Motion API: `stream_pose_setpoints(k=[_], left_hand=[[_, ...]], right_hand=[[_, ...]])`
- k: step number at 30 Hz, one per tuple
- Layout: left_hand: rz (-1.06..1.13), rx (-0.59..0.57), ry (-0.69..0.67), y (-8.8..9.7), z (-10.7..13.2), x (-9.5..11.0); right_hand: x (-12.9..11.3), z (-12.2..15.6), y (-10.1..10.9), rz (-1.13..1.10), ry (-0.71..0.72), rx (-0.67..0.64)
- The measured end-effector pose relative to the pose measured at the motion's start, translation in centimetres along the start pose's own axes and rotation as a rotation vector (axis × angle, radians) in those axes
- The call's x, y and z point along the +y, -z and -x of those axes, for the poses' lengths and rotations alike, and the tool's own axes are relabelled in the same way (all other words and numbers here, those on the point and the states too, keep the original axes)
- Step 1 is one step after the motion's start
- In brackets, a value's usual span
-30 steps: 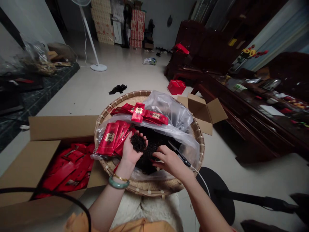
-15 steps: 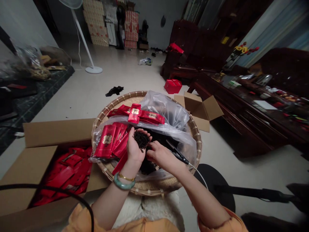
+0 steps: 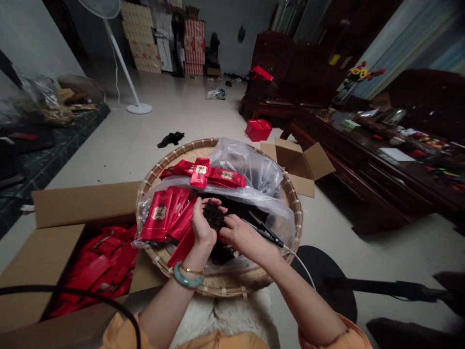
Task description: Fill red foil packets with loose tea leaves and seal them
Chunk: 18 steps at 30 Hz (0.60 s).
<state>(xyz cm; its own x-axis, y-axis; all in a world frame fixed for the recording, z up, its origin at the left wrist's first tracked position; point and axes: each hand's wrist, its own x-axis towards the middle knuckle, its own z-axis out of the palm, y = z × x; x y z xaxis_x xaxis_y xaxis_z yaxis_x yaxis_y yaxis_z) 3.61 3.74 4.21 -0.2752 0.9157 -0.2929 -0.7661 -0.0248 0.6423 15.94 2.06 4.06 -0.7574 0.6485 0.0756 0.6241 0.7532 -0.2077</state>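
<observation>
My left hand (image 3: 201,224) is cupped palm up around a clump of dark loose tea leaves (image 3: 214,216), with a red packet (image 3: 181,247) hanging below it. My right hand (image 3: 242,236) pinches at that clump from the right. Both hands hover over a round woven basket (image 3: 165,162) lined with a clear plastic bag (image 3: 250,167) that holds more dark tea. Red foil packets (image 3: 160,220) lie stacked at the basket's left, and more red packets (image 3: 203,173) lie across the back. A black tool with a white cable (image 3: 267,230) rests just right of my right hand.
An open cardboard box (image 3: 54,242) with several red packets sits at the left. A smaller open carton (image 3: 300,162) stands right of the basket. A standing fan (image 3: 140,107), a dark wooden table (image 3: 381,165) and a black round stool base (image 3: 327,281) surround the spot.
My right hand has moved left from the tea pile to the clump in my left palm. Both hands have drawn closer together. The view shifted slightly.
</observation>
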Motion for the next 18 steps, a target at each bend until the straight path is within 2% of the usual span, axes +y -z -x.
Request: stream_pose_setpoints(k=[7, 13, 18], left_hand=[[-0.081, -0.005, -0.060, 0.2, 0.2, -0.1], [-0.150, -0.009, -0.116, 0.4, 0.1, -0.4], [-0.170, -0.005, -0.100, 0.5, -0.1, -1.1]], right_hand=[[0.2, -0.1, -0.6, 0.002, 0.035, 0.062], [0.8, 0.6, -1.5, 0.022, -0.003, 0.105], [1.7, 1.2, -2.2, -0.033, -0.002, 0.146]])
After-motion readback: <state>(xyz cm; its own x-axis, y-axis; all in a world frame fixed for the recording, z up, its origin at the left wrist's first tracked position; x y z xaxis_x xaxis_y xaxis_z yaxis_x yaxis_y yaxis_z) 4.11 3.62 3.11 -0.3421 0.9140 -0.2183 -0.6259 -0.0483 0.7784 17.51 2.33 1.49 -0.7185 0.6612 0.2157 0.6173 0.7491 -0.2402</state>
